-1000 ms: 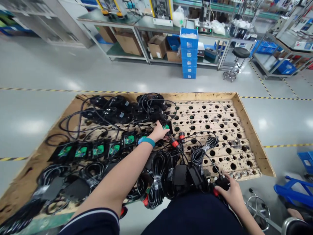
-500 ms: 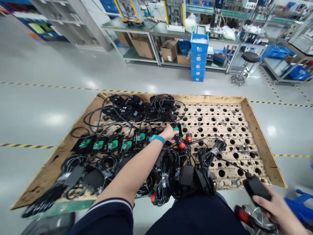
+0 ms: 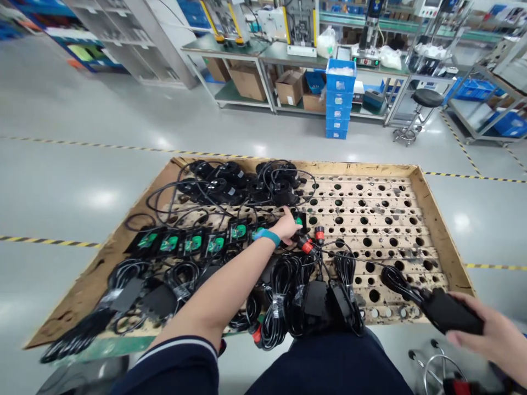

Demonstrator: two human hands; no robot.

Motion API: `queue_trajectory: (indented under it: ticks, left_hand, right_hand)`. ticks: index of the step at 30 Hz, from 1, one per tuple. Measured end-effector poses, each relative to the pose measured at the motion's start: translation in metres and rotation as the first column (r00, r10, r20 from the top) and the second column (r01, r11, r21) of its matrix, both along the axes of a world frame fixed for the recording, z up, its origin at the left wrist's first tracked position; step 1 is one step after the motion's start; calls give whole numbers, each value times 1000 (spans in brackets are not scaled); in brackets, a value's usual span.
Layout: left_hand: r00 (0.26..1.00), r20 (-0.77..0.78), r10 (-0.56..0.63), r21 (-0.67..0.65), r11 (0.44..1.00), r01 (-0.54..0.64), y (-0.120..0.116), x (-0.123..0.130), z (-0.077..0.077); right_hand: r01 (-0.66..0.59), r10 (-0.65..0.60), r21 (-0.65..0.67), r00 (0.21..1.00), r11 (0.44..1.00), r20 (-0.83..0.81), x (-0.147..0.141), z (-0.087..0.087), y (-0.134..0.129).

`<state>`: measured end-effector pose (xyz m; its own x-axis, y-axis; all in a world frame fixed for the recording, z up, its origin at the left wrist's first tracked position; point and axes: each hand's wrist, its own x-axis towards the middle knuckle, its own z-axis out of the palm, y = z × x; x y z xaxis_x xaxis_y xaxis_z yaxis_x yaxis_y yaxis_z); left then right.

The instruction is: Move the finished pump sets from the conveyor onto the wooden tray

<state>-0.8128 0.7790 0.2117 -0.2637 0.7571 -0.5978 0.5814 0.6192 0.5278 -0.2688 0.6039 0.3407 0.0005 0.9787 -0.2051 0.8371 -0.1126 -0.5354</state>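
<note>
**Wood-rimmed bench on a shiny grey floor**

At the bench's near right corner, a black box is in the right hand, gripped between thumb and fingers. It tilts, with its cable end pointing inward. From that end a tied cable bundle reaches back over the holes, and a thin cord runs left from the bundle toward the middle.

Well apart from it, the left hand, with a teal wristband, is spread at a black-backed green board. Its fingers partly cover the piece; whether they grip it or merely touch it, I cannot tell. Just beside this hand lie two red-ringed plugs.

More green boards line up to the left, up to the wristband. Nearer the body are cable coils and flat black boxes; farther back, round black housings sit under looping cords. On the right, the perforated surface shows.

Beyond the far rim, yellow-and-black tape crosses the floor. Behind it stand a stack of blue bins, a back bench with yellow-framed machines, cartons below it, and a round stool.
</note>
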Motion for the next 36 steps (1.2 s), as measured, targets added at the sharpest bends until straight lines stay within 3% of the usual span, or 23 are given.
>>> queue_trajectory:
  ticks: [2, 3, 5, 8, 11, 13, 18, 21, 24, 26, 28, 30, 31, 33, 36]
  left_hand:
    - [994, -53, -94, -47, 995, 91, 1, -1, 1]
    - [985, -90, -147, -59, 988, 142, 1, -1, 0]
    - [945, -216, -243, -33, 970, 242, -2, 3, -3]
    - [843, -448, -298, 62, 930, 362, -14, 11, -10]
    - [777, -558, -291, 104, 904, 414, -25, 16, -15]
    - [766, -574, -289, 108, 901, 420, -29, 16, -14]
    - [732, -632, -256, 107, 906, 410, -30, 24, -1]
    - [700, -671, -246, 132, 889, 439, -25, 33, 9]
    - [736, -626, -256, 161, 882, 443, -16, 41, 18]
    - [766, -591, -253, 170, 889, 425, -13, 49, 25]
    - [780, -564, -271, 194, 875, 444, -15, 68, 33]
    - [788, -503, -356, 259, 807, 530, -25, 101, 43]
    - [781, -456, -426, 309, 747, 588, -32, 124, 47]
    - [720, -357, -596, 431, 578, 692, -49, 178, 54]
    - [512, -337, -790, 537, 285, 794, -71, 266, 50]
  right_hand:
    - [-59, 60, -73, 998, 996, 14, 8, 1, 13]
    - [-92, 93, -43, 995, 995, 27, 13, 5, 18]
    - [-188, 181, 98, 981, 977, 74, 21, 20, 22]
    - [-325, 260, 287, 935, 901, 242, 20, 47, 20]
    - [-409, 229, 414, 879, 813, 419, 11, 51, 17]
    - [-428, 186, 478, 862, 767, 472, 4, 33, 16]
    - [-356, 117, 579, 906, 733, 407, -14, -47, 4]
    - [-390, 225, 527, 909, 755, 350, -34, -79, -14]
    - [-455, 344, 446, 886, 771, 311, -59, -104, -33]
    - [-511, 420, 426, 859, 747, 294, -75, -122, -41]
    - [-574, 497, 443, 819, 689, 287, -87, -141, -44]
    - [-618, 554, 465, 782, 634, 285, -93, -157, -44]
    - [-629, 575, 475, 770, 615, 277, -95, -164, -45]
    - [-647, 621, 486, 746, 588, 243, -95, -175, -45]
    - [-667, 669, 498, 713, 554, 211, -90, -187, -49]
